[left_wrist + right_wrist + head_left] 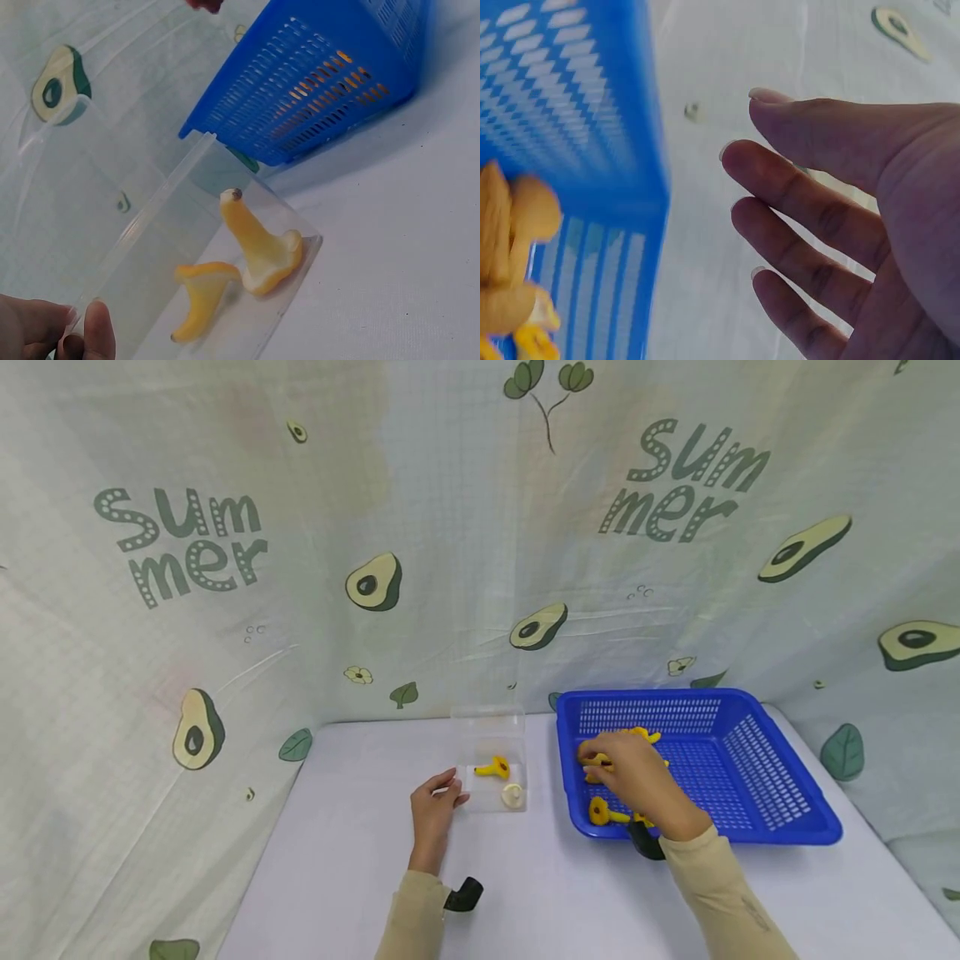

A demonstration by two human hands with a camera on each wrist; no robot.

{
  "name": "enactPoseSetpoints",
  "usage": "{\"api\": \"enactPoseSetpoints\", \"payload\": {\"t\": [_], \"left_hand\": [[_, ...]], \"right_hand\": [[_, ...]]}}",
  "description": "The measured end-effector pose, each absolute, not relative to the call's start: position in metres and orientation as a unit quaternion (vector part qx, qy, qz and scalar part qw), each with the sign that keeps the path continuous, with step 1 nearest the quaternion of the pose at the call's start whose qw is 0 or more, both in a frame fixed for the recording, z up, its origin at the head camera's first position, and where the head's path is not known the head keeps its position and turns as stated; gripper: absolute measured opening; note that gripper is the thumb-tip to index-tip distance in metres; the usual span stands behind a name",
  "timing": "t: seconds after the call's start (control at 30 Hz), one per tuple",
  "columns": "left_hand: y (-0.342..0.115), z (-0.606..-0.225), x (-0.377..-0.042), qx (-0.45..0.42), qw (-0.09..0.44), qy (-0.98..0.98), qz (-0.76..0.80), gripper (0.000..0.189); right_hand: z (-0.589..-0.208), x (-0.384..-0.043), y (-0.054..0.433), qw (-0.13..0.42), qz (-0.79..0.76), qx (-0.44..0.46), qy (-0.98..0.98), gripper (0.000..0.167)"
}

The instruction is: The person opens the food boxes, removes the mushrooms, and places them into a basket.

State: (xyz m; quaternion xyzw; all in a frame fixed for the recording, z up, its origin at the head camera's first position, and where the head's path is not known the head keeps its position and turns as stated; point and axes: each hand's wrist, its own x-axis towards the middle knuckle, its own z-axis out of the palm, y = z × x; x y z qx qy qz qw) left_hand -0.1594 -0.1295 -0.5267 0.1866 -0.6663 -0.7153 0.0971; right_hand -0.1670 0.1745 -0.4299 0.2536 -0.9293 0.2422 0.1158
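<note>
My left hand (433,817) pinches the left wall of a clear plastic box (480,806) between thumb and fingers. Inside it lie a yellow trumpet-shaped mushroom piece (492,767) and a paler one (512,795); the left wrist view shows both stems, one piece standing cap down (259,251). My right hand (637,777) is over the left side of a blue basket (750,835), above several yellow mushroom pieces (598,811). In the right wrist view its fingers (780,176) are loosely bent and apart from the thumb, with nothing between them.
The box's clear lid (487,722) stands raised behind it, near the patterned cloth (442,660) at the back. The basket's slotted left wall (262,97) rises to the right of the box. Brown pieces (532,210) lie in the basket too.
</note>
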Motion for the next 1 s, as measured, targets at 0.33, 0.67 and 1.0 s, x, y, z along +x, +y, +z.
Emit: {"api": "enactPoseSetpoints", "payload": {"t": [0.33, 0.67, 1.0], "left_hand": [[-0.129, -0.525, -0.162, 0.184, 0.099, -0.661, -0.721, 0.032], [-0.130, -0.526, -0.160, 0.178, 0.095, -0.651, -0.732, 0.035], [-0.130, -0.525, -0.157, 0.181, 0.095, -0.656, -0.727, 0.033]], "right_hand": [[-0.426, -0.178, 0.122, 0.098, 0.207, 0.298, -0.927, 0.021], [-0.431, -0.194, 0.079, 0.056, 0.194, 0.323, -0.924, 0.026], [-0.455, -0.202, 0.047, 0.032, 0.181, 0.292, -0.939, 0.025]]}}
